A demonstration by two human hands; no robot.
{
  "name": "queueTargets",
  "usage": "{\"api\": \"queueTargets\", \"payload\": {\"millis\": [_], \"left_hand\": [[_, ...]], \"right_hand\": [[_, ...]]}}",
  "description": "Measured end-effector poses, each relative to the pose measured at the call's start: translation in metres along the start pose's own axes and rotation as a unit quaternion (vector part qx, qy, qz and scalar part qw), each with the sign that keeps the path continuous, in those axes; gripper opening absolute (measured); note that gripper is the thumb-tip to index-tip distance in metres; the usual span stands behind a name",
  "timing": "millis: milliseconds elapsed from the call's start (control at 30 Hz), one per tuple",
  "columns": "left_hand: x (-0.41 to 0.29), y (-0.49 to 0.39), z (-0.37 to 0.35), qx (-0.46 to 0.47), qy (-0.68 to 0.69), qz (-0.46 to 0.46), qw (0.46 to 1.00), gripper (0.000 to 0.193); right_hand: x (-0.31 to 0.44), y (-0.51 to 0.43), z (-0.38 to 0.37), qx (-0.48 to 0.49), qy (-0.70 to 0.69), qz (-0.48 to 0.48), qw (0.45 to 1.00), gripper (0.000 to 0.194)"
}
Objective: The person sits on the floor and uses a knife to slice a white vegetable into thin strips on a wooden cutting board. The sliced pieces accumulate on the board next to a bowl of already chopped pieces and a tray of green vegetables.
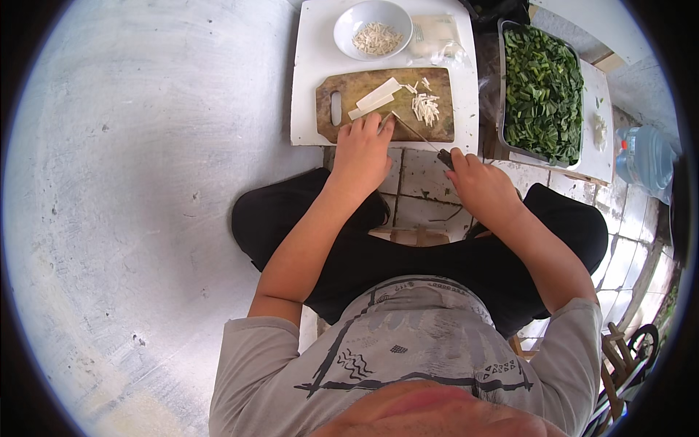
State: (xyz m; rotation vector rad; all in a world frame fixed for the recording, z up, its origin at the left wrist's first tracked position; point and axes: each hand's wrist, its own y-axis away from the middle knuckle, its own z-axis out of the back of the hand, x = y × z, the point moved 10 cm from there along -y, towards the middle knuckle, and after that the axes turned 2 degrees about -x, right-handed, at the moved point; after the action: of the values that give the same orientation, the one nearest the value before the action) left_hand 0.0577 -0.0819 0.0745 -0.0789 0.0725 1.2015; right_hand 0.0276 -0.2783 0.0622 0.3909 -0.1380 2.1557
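A worn wooden cutting board (401,101) lies on a white low table. My left hand (362,150) presses a pale piece of food onto the board's near edge, fingertips beside the blade. In my right hand (483,183) is the dark handle of a knife (418,133), its thin blade reaching left to that piece. Beyond my left fingers rest pale rectangular slabs (377,97), one partly over another. A small heap of thin pale strips (425,109) sits on the board's right part. More cut strips fill the bottom of a white bowl (373,12) behind the board.
A clear plastic bag with pale slabs (437,37) lies right of the bowl. Farther right, a large tray (502,82) of chopped green leaves rests on another white surface (600,131). A blue-tinted plastic water jug (647,158) stands on the tiled floor. A white wall (164,136) rises at left.
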Motion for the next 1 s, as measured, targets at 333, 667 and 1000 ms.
{"api": "queueTargets", "payload": {"millis": [333, 667, 1000], "left_hand": [[0.000, 0.000, -0.001, -0.006, -0.002, -0.001, 1.000, 0.068], [-0.001, -0.001, -0.001, -0.011, 0.000, -0.001, 1.000, 0.067], [-0.001, 0.000, -0.004, 0.003, -0.005, -0.005, 1.000, 0.067]], "right_hand": [[0.000, 0.000, -0.001, 0.012, 0.001, -0.004, 1.000, 0.040], [0.002, -0.001, -0.004, 0.030, -0.003, -0.028, 0.999, 0.036], [0.006, -0.005, -0.012, 0.039, 0.014, -0.028, 0.999, 0.032]]}}
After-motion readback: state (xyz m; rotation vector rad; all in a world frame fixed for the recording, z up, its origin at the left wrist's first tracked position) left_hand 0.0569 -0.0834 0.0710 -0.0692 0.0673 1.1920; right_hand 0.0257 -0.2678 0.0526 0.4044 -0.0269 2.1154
